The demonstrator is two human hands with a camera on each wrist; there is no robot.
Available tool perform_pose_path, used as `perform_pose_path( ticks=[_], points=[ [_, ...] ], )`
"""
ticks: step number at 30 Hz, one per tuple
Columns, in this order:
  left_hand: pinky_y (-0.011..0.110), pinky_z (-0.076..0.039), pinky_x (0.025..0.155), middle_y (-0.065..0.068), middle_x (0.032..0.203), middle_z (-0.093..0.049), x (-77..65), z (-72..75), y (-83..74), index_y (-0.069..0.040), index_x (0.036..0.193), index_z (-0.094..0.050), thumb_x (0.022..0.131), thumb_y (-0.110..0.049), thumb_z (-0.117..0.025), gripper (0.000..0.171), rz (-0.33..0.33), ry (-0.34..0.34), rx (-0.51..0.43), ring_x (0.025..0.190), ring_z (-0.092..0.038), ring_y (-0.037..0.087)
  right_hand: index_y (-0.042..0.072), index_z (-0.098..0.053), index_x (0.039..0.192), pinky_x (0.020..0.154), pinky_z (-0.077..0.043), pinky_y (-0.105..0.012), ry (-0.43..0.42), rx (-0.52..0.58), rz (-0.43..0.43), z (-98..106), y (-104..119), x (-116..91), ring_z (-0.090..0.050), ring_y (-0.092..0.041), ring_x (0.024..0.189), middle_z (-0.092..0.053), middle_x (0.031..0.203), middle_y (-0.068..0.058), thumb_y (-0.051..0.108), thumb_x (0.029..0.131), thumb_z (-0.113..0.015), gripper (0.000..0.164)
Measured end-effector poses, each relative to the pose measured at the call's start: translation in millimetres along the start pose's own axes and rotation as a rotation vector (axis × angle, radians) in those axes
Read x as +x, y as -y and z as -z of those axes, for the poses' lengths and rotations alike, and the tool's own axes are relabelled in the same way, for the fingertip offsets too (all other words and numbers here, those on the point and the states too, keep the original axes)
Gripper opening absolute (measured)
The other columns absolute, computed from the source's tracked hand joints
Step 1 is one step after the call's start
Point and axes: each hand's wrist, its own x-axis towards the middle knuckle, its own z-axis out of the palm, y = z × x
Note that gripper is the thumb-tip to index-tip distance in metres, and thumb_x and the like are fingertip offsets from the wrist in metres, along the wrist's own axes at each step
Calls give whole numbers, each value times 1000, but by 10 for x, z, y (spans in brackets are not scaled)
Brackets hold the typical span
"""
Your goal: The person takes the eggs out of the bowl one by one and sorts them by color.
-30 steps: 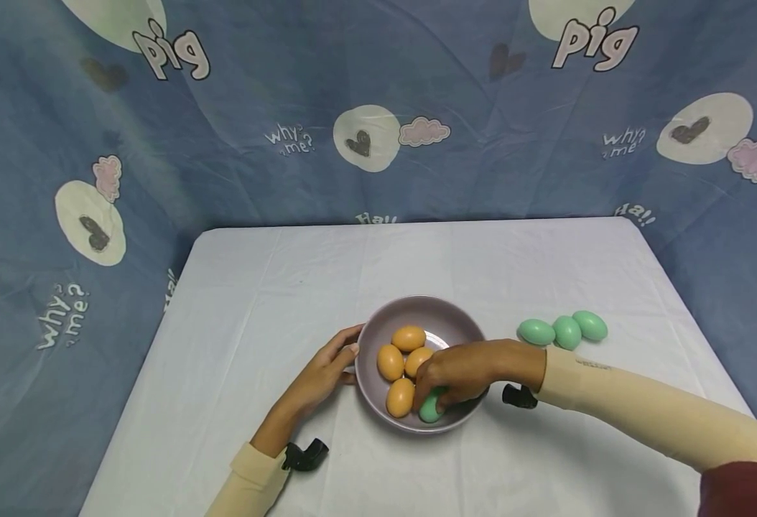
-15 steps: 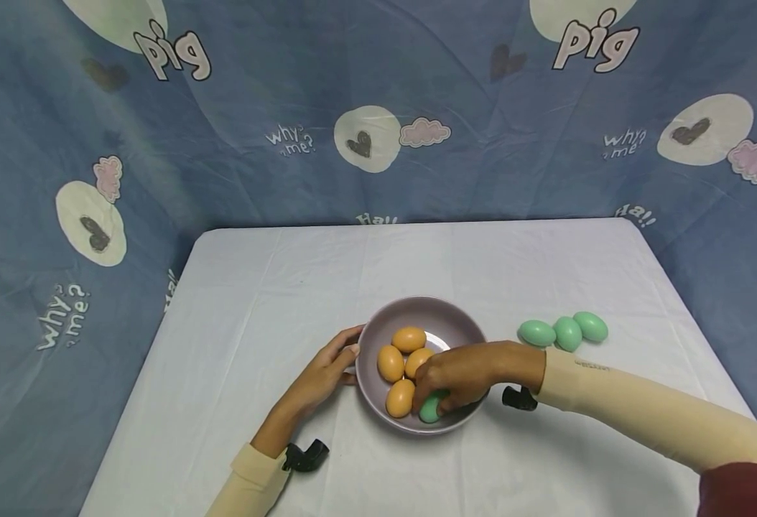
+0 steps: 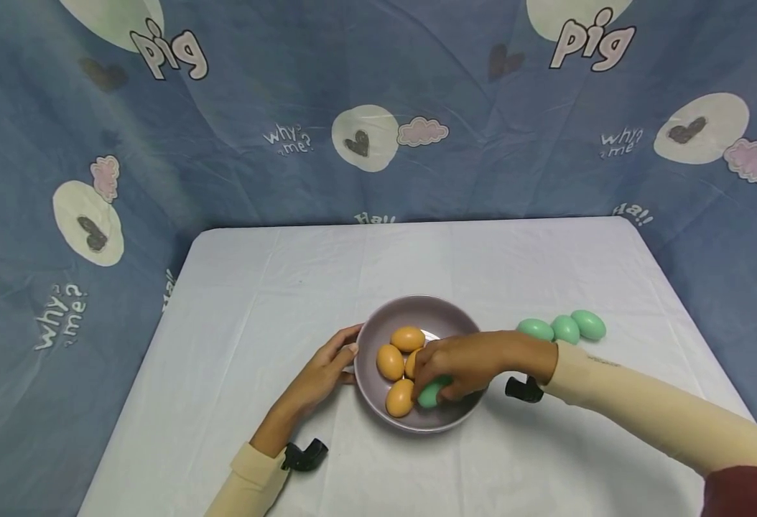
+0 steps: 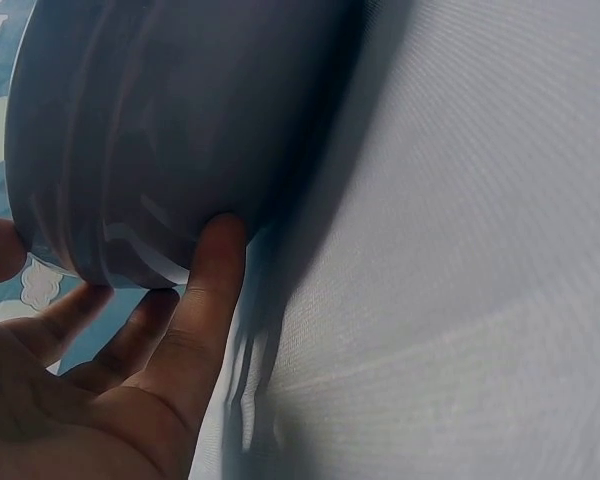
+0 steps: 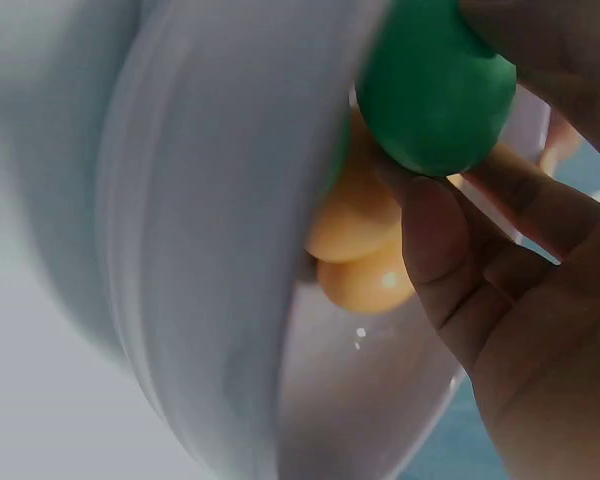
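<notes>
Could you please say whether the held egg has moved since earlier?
Yes: in the head view, the held egg has shifted away from the bowl's near rim.

The right grip (image 3: 459, 362) covers part of the green egg (image 3: 429, 396) it pinches and of the orange egg (image 3: 410, 365) beside it. Its wrist view cuts the held egg off above, and the blurred bowl (image 5: 220, 210) hides all but a sliver of a green thing (image 5: 339, 160) near it. Print (image 3: 603, 361) on the sleeve (image 3: 656, 402) behind this grip is too small to read. The left wrist view cuts off the left grip (image 4: 120, 390) and the bowl above it.
</notes>
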Motion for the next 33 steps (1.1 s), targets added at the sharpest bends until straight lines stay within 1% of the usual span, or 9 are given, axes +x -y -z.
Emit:
perform_pose_path(
  ticks=[6,12,17,20,23,28,30,33],
  points=[
    [39,-54,85,8,146,-34,11,1,-8,-19,142,-34,101,-24,-39,41,1,5,6,121,-48,33,25,-64,116,104,-36,-24,-23,65,23,77,-11,-46,-49,-3,111,-60,110,13,9,80,-66,39],
    [39,-54,85,8,146,-35,18,1,0,-19,142,-34,101,-24,-39,41,-8,6,8,121,-48,33,24,-65,116,100,-38,-24,-42,72,40,125,-19,-81,-50,-2,109,-61,112,13,8,81,-65,39],
    [40,-54,85,9,147,-33,21,-3,8,-18,143,-33,101,-25,-38,43,-16,6,2,122,-47,34,22,-65,117,97,-41,-21,-59,65,31,149,-22,-114,-50,-3,108,-61,112,12,10,82,-66,37],
    [41,-53,87,8,148,-32,16,-5,8,-18,144,-31,101,-25,-38,43,-9,10,-4,124,-47,34,22,-64,118,96,-43,-20,-68,64,21,160,-18,-140,-51,-3,108,-60,113,11,11,82,-67,37],
    [42,-53,87,8,149,-31,18,-2,21,-17,144,-30,102,-26,-38,44,-7,13,-5,125,-46,34,22,-64,119,97,-43,-21,-74,84,-3,182,-6,-171,-50,-2,109,-60,114,11,11,82,-68,38],
    [41,-53,86,6,148,-32,66,31,148,-21,144,-32,101,-27,-38,43,-4,5,-7,125,-46,33,25,-64,119,97,-43,-22,-94,92,-48,233,15,-253,-49,-2,110,-59,116,13,11,82,-68,39],
    [41,-54,85,4,148,-33,86,45,206,-24,142,-33,101,-30,-39,42,-4,1,-10,124,-46,32,25,-64,118,95,-45,-23,-113,88,-51,253,22,-299,-50,-3,108,-59,114,12,11,82,-68,39],
    [39,-54,84,2,147,-34,89,51,237,-27,141,-35,99,-37,-41,43,-12,-7,-5,123,-48,31,24,-65,117,91,-46,-22,-147,75,-55,281,28,-384,-50,-4,105,-58,111,10,10,82,-68,38]
  ],
)
